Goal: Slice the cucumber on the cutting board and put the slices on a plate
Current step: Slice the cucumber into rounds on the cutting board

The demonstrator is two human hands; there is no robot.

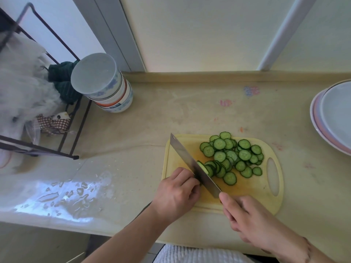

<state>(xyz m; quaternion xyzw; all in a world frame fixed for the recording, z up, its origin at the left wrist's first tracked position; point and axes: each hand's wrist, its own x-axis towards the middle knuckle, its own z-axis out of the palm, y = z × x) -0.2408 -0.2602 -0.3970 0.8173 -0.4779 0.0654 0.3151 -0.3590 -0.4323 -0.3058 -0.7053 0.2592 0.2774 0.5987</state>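
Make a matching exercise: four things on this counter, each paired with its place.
Things:
1. knife
2. cucumber slices
3. plates
4. stacked bowls

Places:
A. far right edge of the counter
B. heaped on the cutting board
C. beside the wire rack, at left
D. in the right hand

Pairs: 1-D, 2-B, 3-A, 4-C
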